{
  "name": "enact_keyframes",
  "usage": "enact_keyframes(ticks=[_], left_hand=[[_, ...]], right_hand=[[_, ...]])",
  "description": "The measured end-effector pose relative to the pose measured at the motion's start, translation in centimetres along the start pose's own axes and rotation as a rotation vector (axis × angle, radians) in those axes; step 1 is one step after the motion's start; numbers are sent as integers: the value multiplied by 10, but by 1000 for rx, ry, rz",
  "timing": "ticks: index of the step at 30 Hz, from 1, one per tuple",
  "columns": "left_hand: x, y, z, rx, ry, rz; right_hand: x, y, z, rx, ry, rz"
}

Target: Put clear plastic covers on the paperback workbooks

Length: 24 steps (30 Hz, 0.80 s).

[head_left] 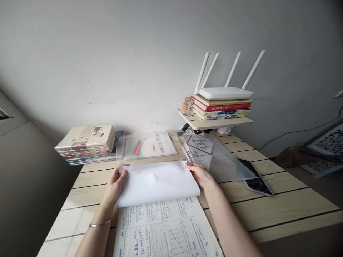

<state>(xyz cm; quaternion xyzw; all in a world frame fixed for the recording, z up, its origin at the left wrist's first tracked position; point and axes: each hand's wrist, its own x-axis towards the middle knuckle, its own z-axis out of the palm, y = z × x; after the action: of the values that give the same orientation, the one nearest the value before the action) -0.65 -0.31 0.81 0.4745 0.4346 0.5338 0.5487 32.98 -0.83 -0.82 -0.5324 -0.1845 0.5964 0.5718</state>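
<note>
A blank white paper sheet (158, 182) is stretched between my hands, its near side curving over. My left hand (116, 182) pinches its far left corner, thumb on top. At the far right corner, my right hand (199, 173) has its thumb and fingers closed on the sheet. From under it, a printed page with blue handwriting (166, 232) runs toward me; whether the two are joined I cannot tell. Just beyond my hands are a booklet with a red paper-plane picture (146, 145) and a grey-and-white book (197, 151), both partly behind clear plastic (227, 162).
Stacked books (85, 141) stand at the table's back left. A small raised shelf (214, 123) at the back carries more books (222, 107) and a white router (225, 93) with upright antennas. A dark-screened phone (258, 185) lies right, partly under the plastic. The wooden table (289, 200) meets the wall behind.
</note>
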Motion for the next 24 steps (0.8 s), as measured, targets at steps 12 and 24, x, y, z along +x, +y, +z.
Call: enact_keyframes(ticks=[12, 24], left_hand=[[2, 0, 2, 86, 82, -7], [3, 7, -4, 144, 101, -62]], right_hand=[[-1, 5, 10, 54, 92, -186], [-7, 7, 11, -35, -15, -173]])
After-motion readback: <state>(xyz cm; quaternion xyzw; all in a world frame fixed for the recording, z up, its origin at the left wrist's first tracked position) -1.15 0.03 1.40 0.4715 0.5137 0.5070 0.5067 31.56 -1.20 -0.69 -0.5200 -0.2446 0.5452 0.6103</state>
